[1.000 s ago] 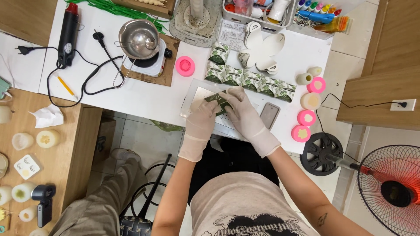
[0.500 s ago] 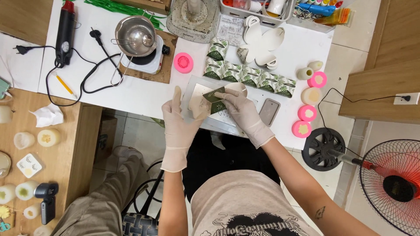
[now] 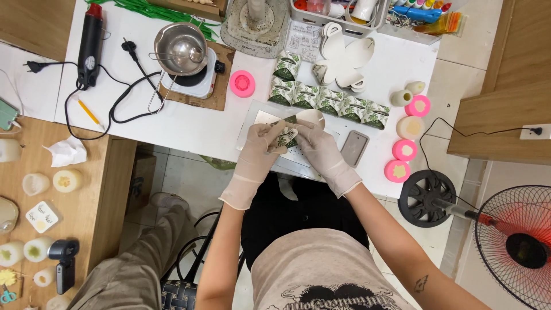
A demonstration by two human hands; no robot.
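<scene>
My left hand (image 3: 265, 142) and my right hand (image 3: 314, 142), both in pale gloves, meet over a metal tray (image 3: 256, 120) at the white table's front edge. Together they hold a small green-and-white leaf-patterned paper box (image 3: 285, 136), partly folded, with a pale flap sticking up behind it. A row of several finished boxes of the same pattern (image 3: 330, 103) lies just beyond the tray. Most of the held box is hidden by my fingers.
A phone (image 3: 354, 148) lies right of the tray. Pink moulds (image 3: 405, 150) and pale candles (image 3: 410, 127) sit at the right, another pink mould (image 3: 242, 84) at centre. A steel pot on a small hotplate (image 3: 182, 49), a heat gun (image 3: 89, 45) and cables lie left. A fan (image 3: 516, 244) stands on the floor.
Both hands have drawn closer together around the box and turned it; the view has shifted slightly, with the table sitting higher in frame.
</scene>
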